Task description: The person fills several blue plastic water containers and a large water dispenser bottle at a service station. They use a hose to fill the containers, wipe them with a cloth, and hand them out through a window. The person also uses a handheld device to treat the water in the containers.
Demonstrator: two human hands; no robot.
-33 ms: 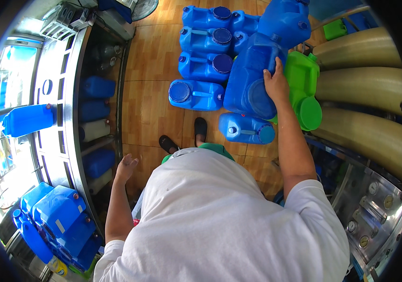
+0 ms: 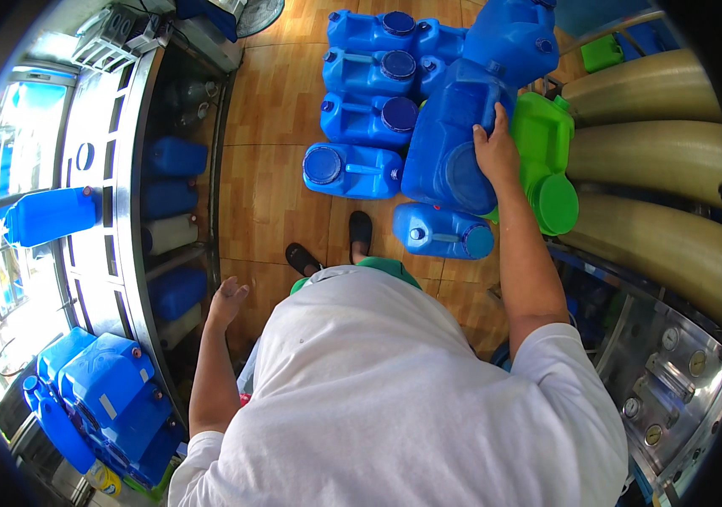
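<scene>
My right hand (image 2: 497,150) is wrapped round the handle edge of a large blue water jug (image 2: 441,127), its fingertips partly hidden. The jug leans at an angle above other jugs, its wide round lid toward me. Against its right side stands a green jug (image 2: 544,135) with a round green lid. Just below it sits a smaller blue jug (image 2: 441,231), and to its left another blue jug (image 2: 361,171) heads a row of similar ones. Away to the left, my left hand (image 2: 226,302) hangs empty beside my body, fingers loosely apart, near a metal rack.
A metal counter (image 2: 128,169) runs along the left, with jugs on its shelves and a blue jug (image 2: 52,216) on top. Stacked blue jugs (image 2: 107,380) stand lower left. Thick tan cylinders (image 2: 648,156) and a steel gauge panel (image 2: 669,384) line the right. The floor is wood-patterned tile (image 2: 264,182).
</scene>
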